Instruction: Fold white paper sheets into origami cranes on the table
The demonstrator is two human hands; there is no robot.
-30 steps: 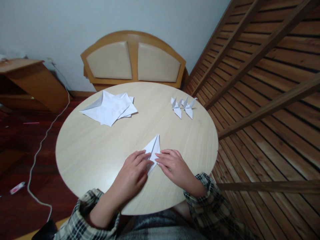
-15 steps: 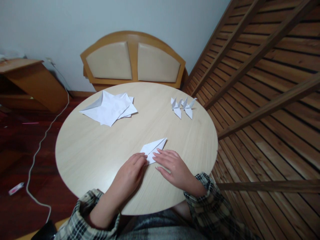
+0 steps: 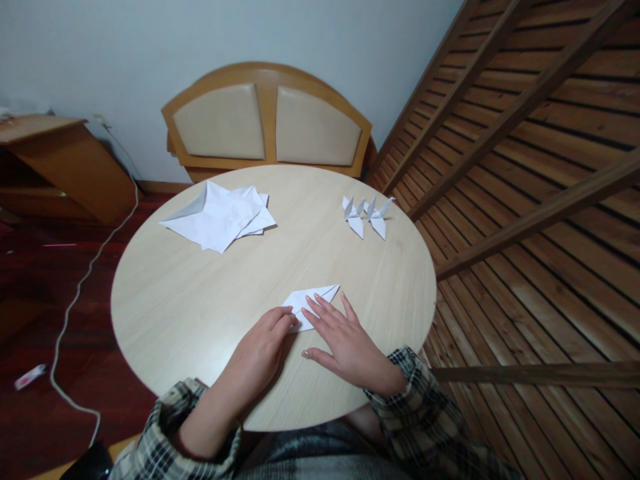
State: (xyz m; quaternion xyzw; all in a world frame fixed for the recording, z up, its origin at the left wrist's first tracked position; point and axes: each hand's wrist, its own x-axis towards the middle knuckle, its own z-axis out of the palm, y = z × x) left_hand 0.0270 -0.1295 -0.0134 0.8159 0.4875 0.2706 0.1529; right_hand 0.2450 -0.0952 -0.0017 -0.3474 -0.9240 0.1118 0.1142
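Note:
A folded white paper piece (image 3: 311, 299) lies flat near the front of the round light-wood table (image 3: 180, 313), its point aimed right. My right hand (image 3: 340, 337) rests open on it, fingers stretched flat over its lower right part. My left hand (image 3: 263, 350) has its fingers curled, the tips pressing on the paper's left end. Both sleeves are plaid.
A loose stack of white paper sheets (image 3: 220, 217) lies at the table's back left. Two folded paper cranes (image 3: 366, 215) stand at the back right. A wooden chair (image 3: 267, 123) sits behind the table, a slatted wooden frame (image 3: 525, 167) at right, and a white cable (image 3: 75, 307) on the floor at left.
The folded paper has turned clockwise: its point faced away from me, now it points right. My right hand spread flat over it; my left hand stayed at its left end.

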